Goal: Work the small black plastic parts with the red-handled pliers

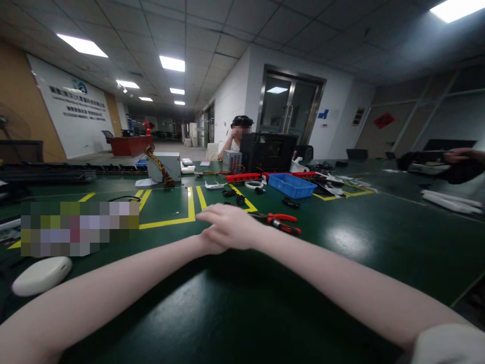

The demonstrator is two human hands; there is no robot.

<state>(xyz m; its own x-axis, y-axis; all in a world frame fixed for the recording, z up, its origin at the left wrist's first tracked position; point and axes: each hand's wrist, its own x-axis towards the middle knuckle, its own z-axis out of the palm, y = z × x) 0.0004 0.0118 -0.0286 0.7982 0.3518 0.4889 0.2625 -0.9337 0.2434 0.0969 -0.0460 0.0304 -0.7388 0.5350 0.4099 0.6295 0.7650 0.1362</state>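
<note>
My right hand (237, 227) lies across my left hand (212, 245), above the green table (182, 303). The fingers of my right hand stretch out to the left over it. My left hand's fingers are hidden beneath. Neither hand shows a tool or part in it. Just beyond my right wrist lie red-handled pliers (283, 218), with a second red-and-black handle (288, 228) close by. Some small black cables (239, 198) sit farther back, past my fingertips.
A blue bin (291, 186) stands behind the pliers. Farther back are a black computer case (269, 153), a power supply with coloured wires (166, 167) and a seated person (237, 144). A white rounded object (42, 275) lies beside my left forearm. Another person's hand (460, 155) shows at right.
</note>
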